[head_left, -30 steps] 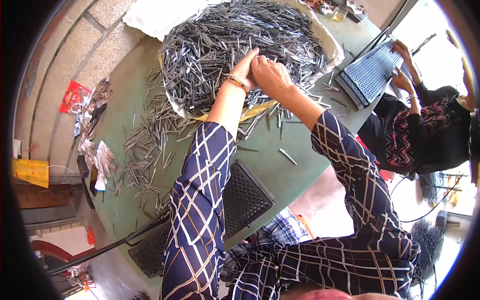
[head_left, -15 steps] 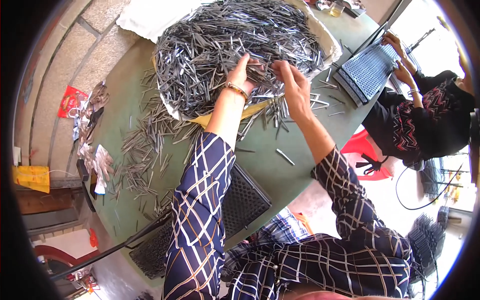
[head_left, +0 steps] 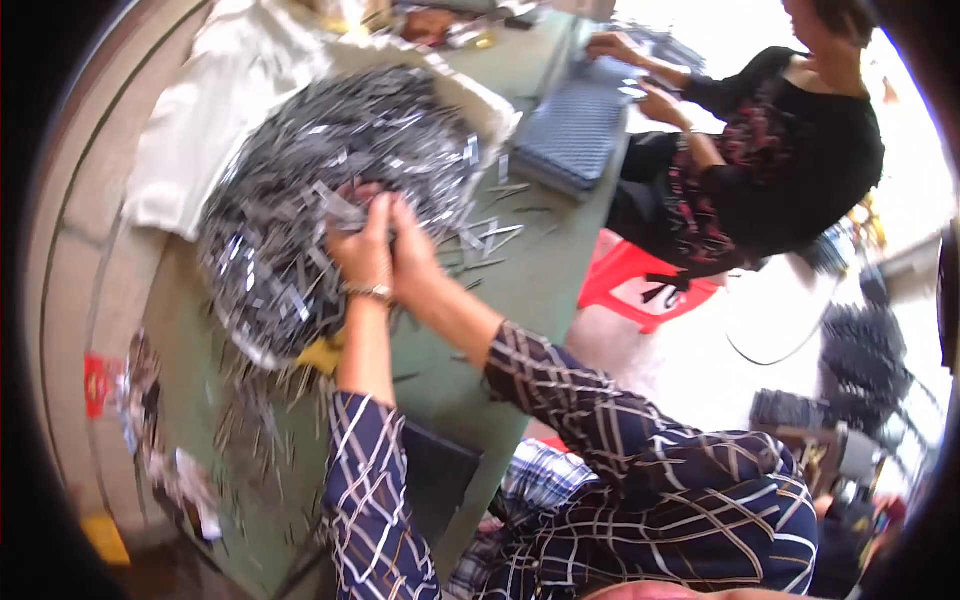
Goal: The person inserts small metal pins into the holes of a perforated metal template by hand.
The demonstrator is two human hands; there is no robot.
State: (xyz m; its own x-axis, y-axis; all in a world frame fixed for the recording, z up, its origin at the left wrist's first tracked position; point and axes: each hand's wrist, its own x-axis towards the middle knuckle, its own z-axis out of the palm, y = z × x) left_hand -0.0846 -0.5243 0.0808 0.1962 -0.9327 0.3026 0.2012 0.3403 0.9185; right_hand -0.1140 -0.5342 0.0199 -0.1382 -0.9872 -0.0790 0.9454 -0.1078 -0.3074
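in the head view, your left hand [head_left: 362,248] and your right hand [head_left: 408,250] meet side by side over the near right part of a wide heap of thin, dark grey, shiny strips [head_left: 290,160]. your left fingers are curled in, with a small bunch of strips [head_left: 345,212] lying between them and the thumb. your right fingers are bent in close against the left hand, but motion blurs them, so you cannot tell whether they have hold of any strips themselves. a beaded bracelet [head_left: 367,291] circles your left wrist. the heap lies on the far side of a green table [head_left: 450,390], with a crumpled white cloth [head_left: 190,160] spread along its left and a bright yellow scrap [head_left: 322,353] at its near edge. loose strips [head_left: 490,238] lie to the right of the heap, and more are scattered on its near left side. just right of your left forearm sits a flat black panel [head_left: 437,475]. across the table's right edge, a co-worker in a patterned black top [head_left: 800,150] has both hands at a blue-grey, ridged rectangular rack [head_left: 568,135], and a red plastic stool [head_left: 605,285] stands below that person.
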